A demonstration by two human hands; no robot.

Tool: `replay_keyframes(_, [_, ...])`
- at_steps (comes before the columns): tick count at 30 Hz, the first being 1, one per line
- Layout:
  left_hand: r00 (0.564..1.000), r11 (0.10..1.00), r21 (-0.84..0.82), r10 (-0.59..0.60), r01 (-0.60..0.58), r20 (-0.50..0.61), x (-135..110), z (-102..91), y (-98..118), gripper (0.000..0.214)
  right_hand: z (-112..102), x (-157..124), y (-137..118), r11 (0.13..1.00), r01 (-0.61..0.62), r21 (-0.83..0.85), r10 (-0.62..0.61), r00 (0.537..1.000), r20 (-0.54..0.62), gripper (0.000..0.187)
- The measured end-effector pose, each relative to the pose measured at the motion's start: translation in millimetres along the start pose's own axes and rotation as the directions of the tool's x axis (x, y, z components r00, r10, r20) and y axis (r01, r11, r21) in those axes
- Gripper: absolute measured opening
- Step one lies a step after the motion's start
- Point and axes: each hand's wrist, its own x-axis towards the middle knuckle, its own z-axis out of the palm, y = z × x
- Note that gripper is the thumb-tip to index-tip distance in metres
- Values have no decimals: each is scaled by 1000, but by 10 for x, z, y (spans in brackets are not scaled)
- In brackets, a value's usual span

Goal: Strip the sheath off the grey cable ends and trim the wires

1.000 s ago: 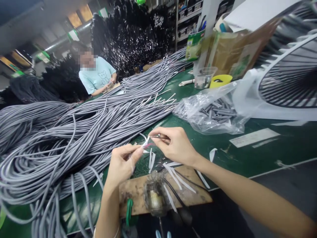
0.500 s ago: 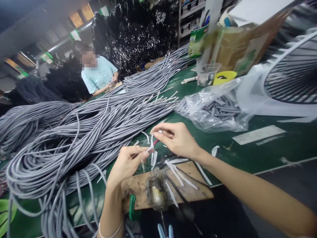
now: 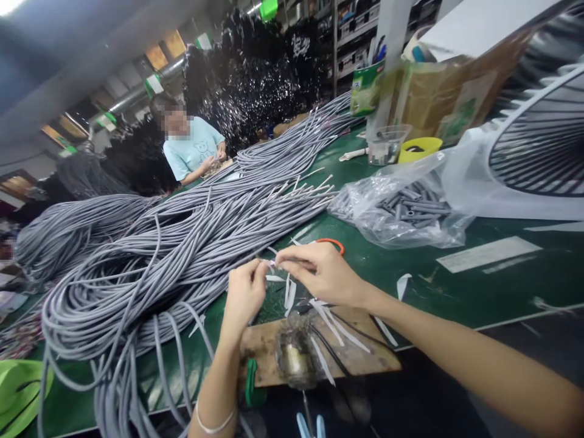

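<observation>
Over the green table, my left hand (image 3: 249, 295) and my right hand (image 3: 328, 274) meet at the fingertips, both closed in a pinch. A short bit of thin white strip (image 3: 272, 265) shows between them; most of what they hold is hidden by the fingers. Loose white strips (image 3: 290, 295) lie just below the hands. An orange loop (image 3: 335, 244) sticks out from behind my right hand. Closer to me is a stained wooden board (image 3: 376, 356) carrying a plastic-wrapped metal cylinder (image 3: 294, 356), dark leads and more strips.
Thick bundles of grey cable (image 3: 182, 267) fill the left side. A clear bag of grey tube pieces (image 3: 410, 207) lies right, beside a white fan (image 3: 538, 140). Blue handles (image 3: 310, 424) show at the bottom edge. A co-worker (image 3: 196, 146) sits across the table.
My hands have come together, and the white strip that stood up between them is now mostly covered. The orange loop has come into sight. The view has shifted slightly.
</observation>
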Motion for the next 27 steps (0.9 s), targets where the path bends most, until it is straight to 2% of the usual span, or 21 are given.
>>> replay_keyframes(2, [990, 996, 14, 82, -84, 113, -44, 18, 63, 35, -70, 52, 11, 990, -133, 45, 135, 990, -49, 19])
replay_keyframes(4, [966, 985, -7, 172, -174, 193, -99, 33, 127, 35, -140, 108, 45, 962, -263, 76, 268, 960, -76, 18])
replay_keyframes(5, [965, 980, -28, 200, -198, 171, -124, 34, 150, 36, -168, 131, 66, 946, -313, 82, 319, 944, -80, 16])
replay_keyframes(6, [974, 979, -53, 203, -199, 101, -143, 31, 165, 37, -187, 149, 86, 933, -351, 82, 357, 930, -83, 15])
replay_keyframes(8, [984, 981, -132, 129, -144, -121, -156, 15, 164, 39, -198, 167, 109, 920, -386, 70, 391, 918, -66, 13])
replay_keyframes(10, [955, 956, -285, -21, -67, -295, -136, -8, 134, 37, -177, 160, 98, 927, -369, 65, 370, 929, -3, 13])
replay_keyframes(11, [940, 925, -378, -98, -34, -326, -118, -19, 115, 36, -161, 150, 82, 938, -341, 71, 337, 940, 58, 13])
replay_keyframes(13, [930, 845, -536, -203, 7, -308, -79, -36, 79, 39, -131, 124, 41, 957, -267, 114, 240, 949, 203, 15])
replay_keyframes(15, [936, 789, -614, -239, 32, -259, -52, -41, 59, 42, -118, 102, 9, 959, -218, 179, 170, 953, 252, 15])
replay_keyframes(16, [941, 775, -631, -241, 40, -236, -45, -36, 56, 42, -117, 96, 0, 957, -212, 199, 169, 962, 213, 15])
replay_keyframes(18, [953, 762, -646, -235, 57, -192, -42, -12, 64, 42, -116, 90, -4, 955, -221, 201, 215, 975, 49, 20])
replay_keyframes(20, [962, 763, -642, -227, 78, -152, -51, 28, 83, 43, -98, 86, 4, 962, -220, 163, 235, 969, -77, 31])
replay_keyframes(23, [968, 775, -623, -222, 104, -114, -69, 94, 111, 42, -29, 67, 26, 984, -160, 83, 166, 983, -71, 35])
replay_keyframes(27, [978, 771, -626, -199, 121, -56, -81, 116, 122, 34, 55, 34, 76, 996, -82, -15, 82, 997, -1, 12])
